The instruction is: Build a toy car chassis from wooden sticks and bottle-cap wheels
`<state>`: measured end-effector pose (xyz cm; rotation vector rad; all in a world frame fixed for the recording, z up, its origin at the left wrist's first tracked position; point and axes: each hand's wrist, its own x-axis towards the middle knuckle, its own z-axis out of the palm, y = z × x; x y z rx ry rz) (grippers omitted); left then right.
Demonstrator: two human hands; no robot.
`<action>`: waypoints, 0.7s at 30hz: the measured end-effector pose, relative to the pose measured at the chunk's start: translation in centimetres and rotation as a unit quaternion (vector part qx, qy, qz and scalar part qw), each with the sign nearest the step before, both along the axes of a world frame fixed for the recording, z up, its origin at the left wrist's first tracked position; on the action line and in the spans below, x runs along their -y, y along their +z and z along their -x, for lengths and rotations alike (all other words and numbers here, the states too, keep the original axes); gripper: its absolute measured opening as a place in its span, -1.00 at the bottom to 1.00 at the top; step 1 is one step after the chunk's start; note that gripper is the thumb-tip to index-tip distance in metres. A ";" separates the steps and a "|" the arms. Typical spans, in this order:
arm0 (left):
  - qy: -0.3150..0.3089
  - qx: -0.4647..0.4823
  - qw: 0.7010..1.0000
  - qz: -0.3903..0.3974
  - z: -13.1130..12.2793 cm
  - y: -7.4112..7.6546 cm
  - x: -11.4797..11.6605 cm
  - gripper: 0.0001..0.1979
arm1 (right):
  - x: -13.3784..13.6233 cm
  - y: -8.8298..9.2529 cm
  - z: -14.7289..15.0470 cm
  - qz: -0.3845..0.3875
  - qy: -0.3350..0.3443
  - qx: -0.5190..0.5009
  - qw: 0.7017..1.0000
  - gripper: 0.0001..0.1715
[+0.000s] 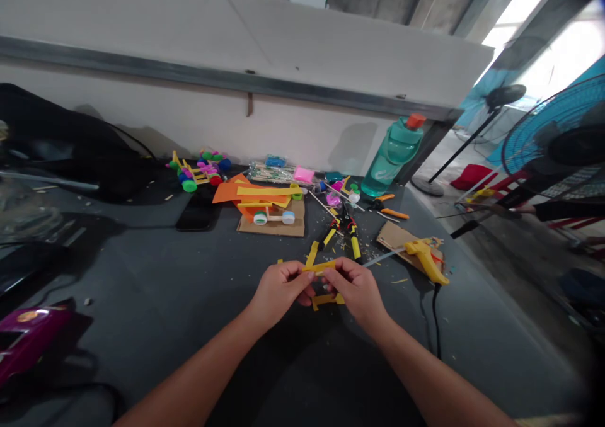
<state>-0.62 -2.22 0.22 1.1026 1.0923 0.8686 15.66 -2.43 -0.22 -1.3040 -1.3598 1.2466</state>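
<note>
The dark grey bench is crowded toward its far edge. Just beyond the right hand, a yellow glue gun lies on a cardboard scrap, its black cord dropping toward the near edge. A pair of yellow-handled pliers lies ahead of the hands, and a loose yellow strip sits just left of them. Farther back, orange paper overlaps a cardboard sheet carrying a small white-wheeled model. A teal plastic water bottle with an orange cap stands near the far right corner. Along the far edge, a stick-framed model with bright round wheels stands near a black phone. A glossy purple toy car sits at the left edge.

Nothing stands between the hands and the camera. The flat, matte yellow strip is pinched across its ends, with the left hand closed on one end and the right on the other. A ladder-shaped yellow piece lies just below them on the bench. Both forearms reach in from the near edge, angling together, wrists slightly bent.
</note>
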 end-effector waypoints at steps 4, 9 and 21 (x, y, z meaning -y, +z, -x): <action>-0.015 0.015 1.000 0.003 0.0 -0.2 0.1 -0.78 | 0.1 -0.1 -0.1 -0.010 -0.003 0.009 1.000 -0.74; -0.017 0.016 1.000 0.004 0.1 -0.5 0.0 -0.73 | 0.1 -0.2 -0.2 -0.013 0.013 0.004 1.000 -0.74; -0.028 0.051 0.998 -0.007 0.2 -0.4 -0.1 -0.73 | 0.0 0.1 -0.2 -0.011 0.003 0.012 1.000 -0.79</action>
